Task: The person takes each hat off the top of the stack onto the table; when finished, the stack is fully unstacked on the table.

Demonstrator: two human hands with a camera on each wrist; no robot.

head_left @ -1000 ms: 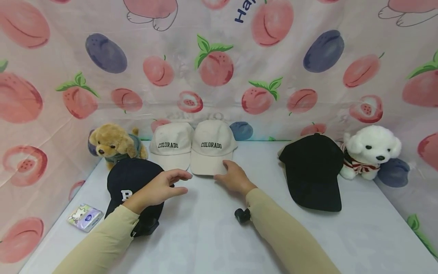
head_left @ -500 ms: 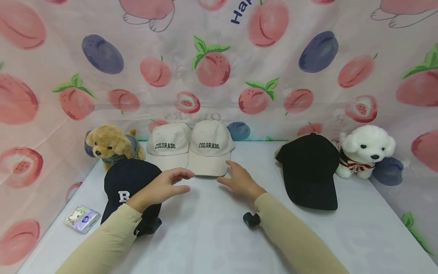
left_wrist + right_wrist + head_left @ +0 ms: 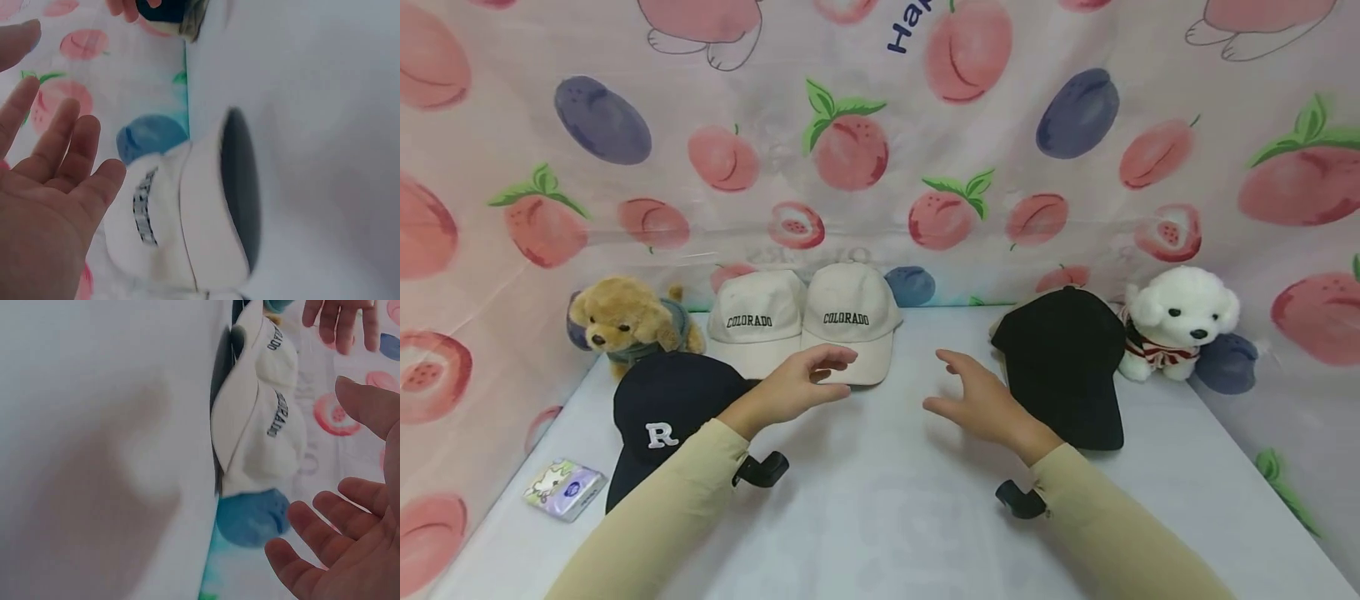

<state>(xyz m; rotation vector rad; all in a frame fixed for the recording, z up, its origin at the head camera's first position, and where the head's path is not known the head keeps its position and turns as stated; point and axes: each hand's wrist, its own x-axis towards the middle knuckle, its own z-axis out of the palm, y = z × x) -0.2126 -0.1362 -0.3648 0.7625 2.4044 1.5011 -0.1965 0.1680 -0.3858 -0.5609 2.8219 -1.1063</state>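
Two off-white caps lettered COLORADO stand side by side at the back: the left cap [image 3: 752, 310] and the right cap [image 3: 847, 304]. My left hand [image 3: 793, 385], fingers relaxed and holding nothing, hangs in front of them and overlaps their brims in the head view. My right hand [image 3: 988, 406] is off to the right, above the table, with thumb and fingers spread and nothing in them. To its right is a black cap [image 3: 1063, 367], a beige edge showing behind it. A navy cap [image 3: 662, 392] with a white R sits left, partly covered by my left arm.
A brown plush dog [image 3: 621, 317] sits behind the navy cap. A white plush dog [image 3: 1183, 308] stands beside the black cap. A small tissue pack [image 3: 567, 490] lies near the table's left edge. A fruit-print curtain [image 3: 970, 275] hangs behind the table [image 3: 887, 517].
My right hand has left the brim of the right off-white cap and moved right toward the black cap. My left hand has shifted slightly right. The head view has turned a little rightward.
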